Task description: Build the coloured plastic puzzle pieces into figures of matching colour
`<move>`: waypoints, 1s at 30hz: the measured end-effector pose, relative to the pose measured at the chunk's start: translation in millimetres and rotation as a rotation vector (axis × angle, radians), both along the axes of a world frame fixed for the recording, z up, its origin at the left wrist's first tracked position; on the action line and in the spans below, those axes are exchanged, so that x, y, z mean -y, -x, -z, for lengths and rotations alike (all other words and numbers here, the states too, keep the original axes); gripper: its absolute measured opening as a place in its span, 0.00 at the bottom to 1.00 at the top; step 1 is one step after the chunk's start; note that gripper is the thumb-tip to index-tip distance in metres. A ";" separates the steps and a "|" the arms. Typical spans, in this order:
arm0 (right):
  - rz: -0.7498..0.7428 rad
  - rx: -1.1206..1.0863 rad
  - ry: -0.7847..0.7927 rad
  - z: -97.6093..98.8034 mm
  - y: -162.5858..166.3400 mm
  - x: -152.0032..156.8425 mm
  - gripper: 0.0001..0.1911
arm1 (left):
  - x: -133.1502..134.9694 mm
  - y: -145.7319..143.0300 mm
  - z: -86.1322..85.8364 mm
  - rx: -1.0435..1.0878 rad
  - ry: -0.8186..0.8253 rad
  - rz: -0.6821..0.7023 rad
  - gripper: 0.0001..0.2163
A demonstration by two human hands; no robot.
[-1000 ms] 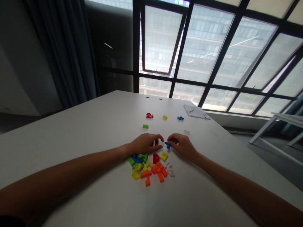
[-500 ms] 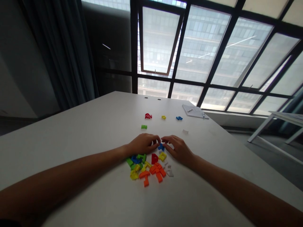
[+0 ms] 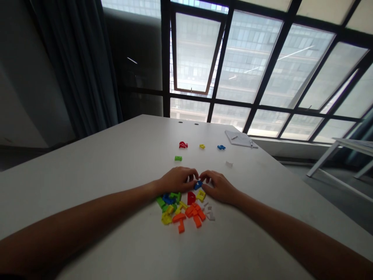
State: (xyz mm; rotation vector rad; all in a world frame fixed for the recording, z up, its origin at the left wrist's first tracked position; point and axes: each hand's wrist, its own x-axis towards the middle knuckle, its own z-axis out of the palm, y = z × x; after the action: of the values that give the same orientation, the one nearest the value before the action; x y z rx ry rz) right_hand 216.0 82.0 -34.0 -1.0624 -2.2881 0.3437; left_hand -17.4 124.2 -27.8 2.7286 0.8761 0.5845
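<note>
"Between the left hand [image 3: 180, 181] and right hand [image 3: 220, 188], what's that?"
"A blue piece [image 3: 198, 185], at the fingertips of both."
"Gripped?"
"Fingers curl inward, but I can't tell. Just nearer the body: a red piece [image 3: 191, 198]."

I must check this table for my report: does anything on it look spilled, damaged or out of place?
Nothing stands out: no spill or damage shows on the table. The coloured pieces lie jumbled near the left hand, which looks ordinary. Small cracks would be hard to see.
</note>
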 end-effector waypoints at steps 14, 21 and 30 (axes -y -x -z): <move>-0.093 -0.166 -0.067 5.6 -2.5 1.9 0.18 | 1.5 0.1 -2.2 -0.014 -0.001 0.027 0.13; -0.063 -0.240 -0.126 10.8 -4.7 -2.0 0.19 | 2.2 0.3 -3.9 -0.005 0.030 0.016 0.15; -0.061 -0.237 -0.100 11.9 -5.0 -2.9 0.20 | 3.4 1.0 -4.1 0.030 0.067 -0.023 0.15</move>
State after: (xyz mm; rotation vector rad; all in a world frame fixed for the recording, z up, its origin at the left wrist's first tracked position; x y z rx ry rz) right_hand 221.1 84.9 -45.8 -0.8548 -2.1056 0.3558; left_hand -18.4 120.8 -23.7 2.6471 0.9041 0.5876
